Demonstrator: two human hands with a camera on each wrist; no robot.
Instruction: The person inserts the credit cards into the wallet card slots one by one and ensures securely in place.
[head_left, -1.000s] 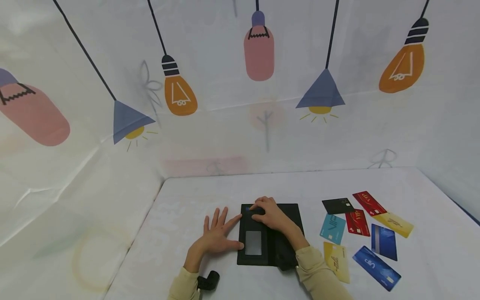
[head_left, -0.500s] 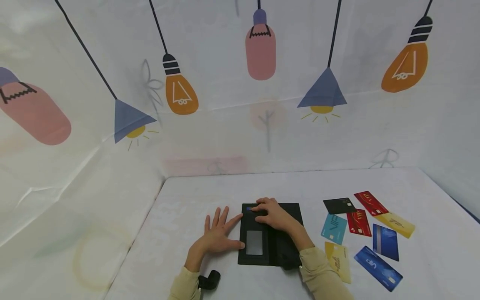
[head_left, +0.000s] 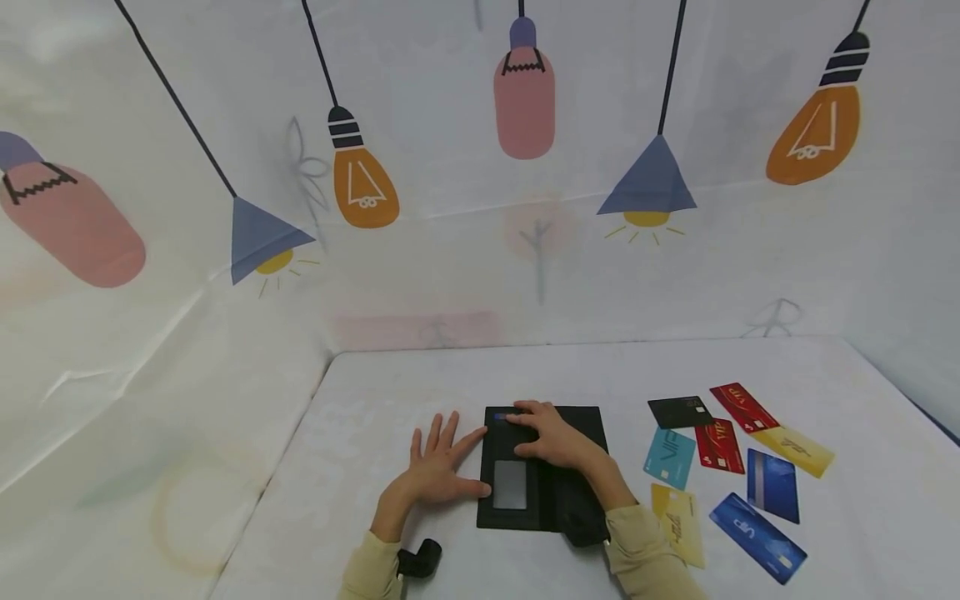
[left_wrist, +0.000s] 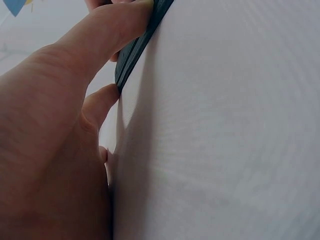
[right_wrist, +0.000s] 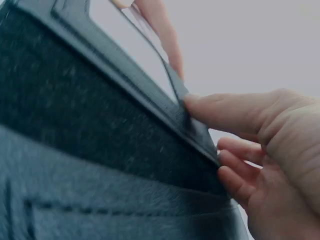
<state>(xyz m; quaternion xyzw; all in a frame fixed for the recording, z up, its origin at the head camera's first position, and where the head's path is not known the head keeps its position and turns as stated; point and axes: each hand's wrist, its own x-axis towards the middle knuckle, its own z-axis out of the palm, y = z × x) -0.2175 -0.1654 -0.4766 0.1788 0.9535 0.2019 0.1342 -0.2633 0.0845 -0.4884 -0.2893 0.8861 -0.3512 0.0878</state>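
An unfolded black wallet [head_left: 547, 492] lies on the white table, its left half showing a clear window [head_left: 510, 485]. A small blue patch [head_left: 500, 416], perhaps a card's edge, shows near its top left. My left hand [head_left: 432, 482] is spread on the table, thumb and index finger touching the wallet's left edge. Over the wallet's upper part, my right hand [head_left: 555, 437] rests its fingertips beside the blue patch. In the right wrist view the right thumb [right_wrist: 205, 107] touches the panel near the window; the other fingers [right_wrist: 235, 175] bend by the wallet's edge.
Several loose cards lie to the right, among them a black card [head_left: 679, 412], a teal card [head_left: 670, 458], a yellow card [head_left: 677, 525] and a blue card [head_left: 759, 537]. A dark wrist device [head_left: 420, 558] is at the left sleeve. A patterned sheet [head_left: 450, 275] hangs behind the table.
My right hand has shifted slightly right and nearer to me over the wallet, its thumb lower on the panel. The left hand keeps its place at the wallet's edge.
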